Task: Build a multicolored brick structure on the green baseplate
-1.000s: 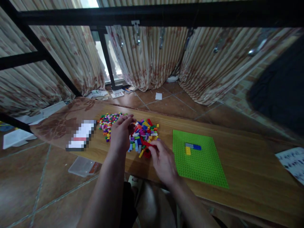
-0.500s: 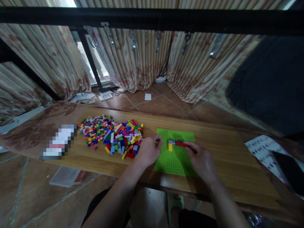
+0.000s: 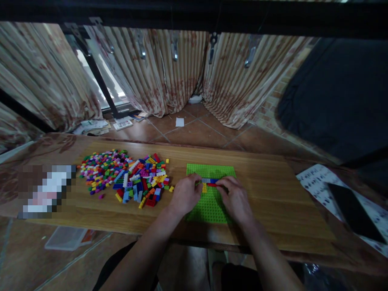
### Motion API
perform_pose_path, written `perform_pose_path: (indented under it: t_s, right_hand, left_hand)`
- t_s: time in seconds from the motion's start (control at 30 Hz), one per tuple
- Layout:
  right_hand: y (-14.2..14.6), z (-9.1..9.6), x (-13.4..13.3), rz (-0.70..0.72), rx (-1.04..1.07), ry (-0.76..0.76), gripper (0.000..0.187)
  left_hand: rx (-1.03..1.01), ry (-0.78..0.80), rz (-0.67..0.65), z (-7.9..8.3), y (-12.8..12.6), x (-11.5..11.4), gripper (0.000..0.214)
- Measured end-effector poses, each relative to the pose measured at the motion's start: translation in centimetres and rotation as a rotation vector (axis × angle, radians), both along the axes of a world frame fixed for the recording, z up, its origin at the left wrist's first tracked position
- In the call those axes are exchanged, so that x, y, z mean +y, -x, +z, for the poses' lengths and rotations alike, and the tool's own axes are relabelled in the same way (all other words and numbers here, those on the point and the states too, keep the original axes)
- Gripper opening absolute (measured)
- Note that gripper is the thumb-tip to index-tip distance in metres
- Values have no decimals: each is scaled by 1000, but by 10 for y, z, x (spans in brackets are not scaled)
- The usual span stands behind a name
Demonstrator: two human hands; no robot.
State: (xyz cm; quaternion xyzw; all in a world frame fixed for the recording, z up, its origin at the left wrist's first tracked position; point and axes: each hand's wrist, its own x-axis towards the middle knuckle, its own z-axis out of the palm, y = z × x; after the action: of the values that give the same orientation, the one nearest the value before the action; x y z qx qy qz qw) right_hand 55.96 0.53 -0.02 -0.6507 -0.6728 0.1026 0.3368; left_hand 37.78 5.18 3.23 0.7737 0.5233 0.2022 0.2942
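Observation:
A green studded baseplate lies on the wooden board. Over its upper middle is a short row of joined building bricks, grey at the left and blue at the right, with red below. A yellow brick sits just under the grey end. My left hand is closed at the grey end, thumb and fingers pinched against it. My right hand pinches the blue and red end. The fingertips partly cover both ends, and whether the row is pressed onto the plate cannot be seen.
A pile of mixed larger bricks spreads left of the baseplate, beside a heap of small bricks. A dark phone rests on a printed sheet at the right. Below the board, a clear plastic lid lies on the floor.
My left hand has moved in from the plate's left edge to the brick row. Blue now shows at its right end. The view has shifted, so the scene sits farther left.

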Motion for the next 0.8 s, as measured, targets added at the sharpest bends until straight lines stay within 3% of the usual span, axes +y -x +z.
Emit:
perform_pose_path:
  t_s: [0.27, 0.47, 0.63, 0.8]
  right_hand:
    - [6, -4, 2, -38, 92, -37, 18]
    - [-3, 2, -1, -102, 169, -18, 20]
    - [-19, 7, -5, -260, 260, 71, 29]
    - [-15, 6, -5, -235, 283, 129, 32]
  left_hand:
    - [77, -14, 50, 0, -6, -2, 20]
    - [97, -29, 99, -2, -14, -2, 17]
    - [81, -26, 111, -4, -15, 0, 18]
    - [89, -21, 122, -4, -14, 1, 19]
